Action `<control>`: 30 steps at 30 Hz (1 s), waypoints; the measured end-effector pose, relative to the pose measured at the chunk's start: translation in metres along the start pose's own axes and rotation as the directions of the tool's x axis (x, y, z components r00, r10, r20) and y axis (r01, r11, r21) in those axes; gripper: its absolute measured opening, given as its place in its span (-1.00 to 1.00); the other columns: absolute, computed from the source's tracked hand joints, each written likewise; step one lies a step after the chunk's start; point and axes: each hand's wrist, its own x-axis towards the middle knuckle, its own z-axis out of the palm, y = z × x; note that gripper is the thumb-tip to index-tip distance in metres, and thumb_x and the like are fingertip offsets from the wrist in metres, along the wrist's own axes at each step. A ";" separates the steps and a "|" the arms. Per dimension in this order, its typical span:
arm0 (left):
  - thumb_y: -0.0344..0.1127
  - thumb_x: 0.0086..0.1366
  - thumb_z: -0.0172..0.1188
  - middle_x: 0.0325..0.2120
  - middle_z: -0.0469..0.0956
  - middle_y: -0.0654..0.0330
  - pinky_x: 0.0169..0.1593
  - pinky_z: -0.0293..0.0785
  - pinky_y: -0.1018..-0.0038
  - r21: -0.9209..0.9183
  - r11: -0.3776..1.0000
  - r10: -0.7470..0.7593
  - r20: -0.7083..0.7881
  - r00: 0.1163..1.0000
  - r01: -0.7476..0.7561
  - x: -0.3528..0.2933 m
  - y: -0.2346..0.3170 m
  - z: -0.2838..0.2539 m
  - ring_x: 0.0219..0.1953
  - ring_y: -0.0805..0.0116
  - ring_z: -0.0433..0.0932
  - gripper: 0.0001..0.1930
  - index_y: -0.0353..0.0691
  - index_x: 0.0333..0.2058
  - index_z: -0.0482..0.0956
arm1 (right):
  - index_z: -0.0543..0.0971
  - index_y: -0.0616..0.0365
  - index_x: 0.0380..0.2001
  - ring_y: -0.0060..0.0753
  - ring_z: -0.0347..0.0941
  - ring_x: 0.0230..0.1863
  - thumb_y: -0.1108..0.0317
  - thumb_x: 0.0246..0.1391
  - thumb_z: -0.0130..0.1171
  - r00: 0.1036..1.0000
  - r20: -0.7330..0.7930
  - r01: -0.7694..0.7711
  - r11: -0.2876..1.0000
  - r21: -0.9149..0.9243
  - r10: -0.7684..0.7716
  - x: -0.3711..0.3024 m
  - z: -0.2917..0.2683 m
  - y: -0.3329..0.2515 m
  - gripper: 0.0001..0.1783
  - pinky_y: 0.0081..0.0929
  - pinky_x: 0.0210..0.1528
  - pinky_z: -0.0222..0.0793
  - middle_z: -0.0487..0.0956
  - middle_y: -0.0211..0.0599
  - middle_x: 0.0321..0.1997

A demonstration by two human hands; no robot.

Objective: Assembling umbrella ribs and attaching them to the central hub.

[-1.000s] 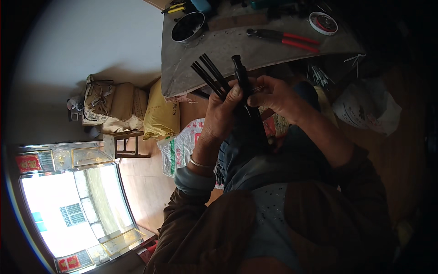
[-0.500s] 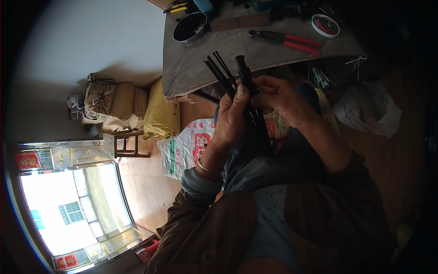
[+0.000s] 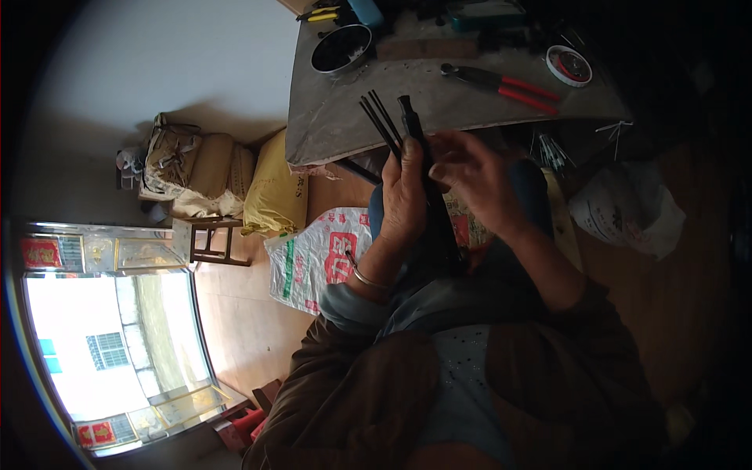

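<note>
Black rods (image 3: 381,121) — left hand (image 3: 404,192)

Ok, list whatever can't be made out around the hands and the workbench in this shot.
- Head view: lower part of the black rods, hidden behind the left hand.
- Whether the right hand touches the rods: fingers too blurred and dim to tell.
- Contents of the round metal bowl: too dark.
- Tools along the workbench's far edge: cut off by the picture's top rim.

The lower lengths of the black rods (image 3: 381,121) vanish behind the left hand (image 3: 405,192) — their count is unclear; the dark shaft (image 3: 413,129) runs into shadow below the right hand (image 3: 470,176).
</note>
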 end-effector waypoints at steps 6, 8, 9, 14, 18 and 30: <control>-0.01 0.46 -0.17 -0.64 0.35 0.35 -0.57 0.20 0.63 -0.024 0.998 0.059 0.060 0.996 -0.057 0.001 -0.006 -0.002 -0.65 0.60 0.28 -0.62 -0.23 -0.25 0.43 | 0.54 0.23 -0.16 -0.64 0.47 -0.41 0.30 0.15 0.20 0.991 0.102 -0.089 0.995 -0.039 0.092 0.010 -0.011 -0.017 -0.74 -0.68 -0.36 0.38 0.57 -0.37 -0.37; -0.02 0.46 -0.16 -0.65 0.33 0.36 -0.57 0.20 0.63 -0.027 0.997 0.067 0.048 0.997 -0.066 0.000 -0.008 -0.001 -0.65 0.61 0.27 -0.63 -0.22 -0.28 0.41 | 0.53 0.25 -0.20 -0.67 0.46 -0.37 0.33 0.19 0.14 0.986 0.082 -0.139 0.987 -0.075 0.145 0.011 -0.015 -0.006 -0.79 -0.68 -0.32 0.38 0.56 -0.41 -0.37; -0.03 0.47 -0.16 -0.66 0.31 0.37 -0.58 0.19 0.63 -0.019 0.997 0.076 0.041 0.996 -0.075 0.001 -0.008 0.000 -0.66 0.61 0.26 -0.65 -0.21 -0.30 0.40 | 0.53 0.28 -0.24 -0.70 0.45 -0.33 0.36 0.23 0.08 0.980 0.055 -0.186 0.978 -0.100 0.192 0.011 -0.015 -0.004 -0.82 -0.69 -0.27 0.38 0.56 -0.45 -0.37; -0.06 0.46 -0.13 -0.67 0.29 0.38 -0.59 0.16 0.64 -0.058 0.995 0.076 -0.017 0.997 -0.077 0.003 -0.008 0.002 -0.66 0.63 0.24 -0.67 -0.19 -0.34 0.37 | 0.49 0.24 -0.36 -0.71 0.39 -0.46 0.32 0.25 0.05 0.970 -0.082 -0.216 0.965 0.150 0.230 -0.005 0.008 0.002 -0.81 -0.68 -0.37 0.34 0.50 -0.48 -0.50; -0.07 0.46 -0.13 -0.66 0.29 0.38 -0.60 0.14 0.66 -0.033 0.998 0.055 -0.026 0.998 -0.056 0.000 -0.005 0.004 -0.67 0.64 0.22 -0.68 -0.20 -0.34 0.37 | 0.45 0.21 -0.33 -0.73 0.34 -0.47 0.30 0.29 -0.02 0.982 -0.186 -0.003 0.984 0.178 0.037 -0.008 0.021 -0.005 -0.80 -0.71 -0.41 0.28 0.46 -0.52 -0.52; -0.06 0.46 -0.12 -0.68 0.26 0.41 -0.62 0.13 0.66 -0.100 0.993 0.068 -0.001 0.998 -0.067 0.007 -0.013 -0.006 -0.67 0.66 0.21 -0.69 -0.17 -0.35 0.35 | 0.43 0.21 -0.29 -0.41 0.44 -0.42 0.47 0.18 0.05 0.919 -0.052 0.340 0.854 -0.394 -0.390 0.009 0.009 0.012 -0.94 -0.49 -0.33 0.37 0.49 -0.33 -0.44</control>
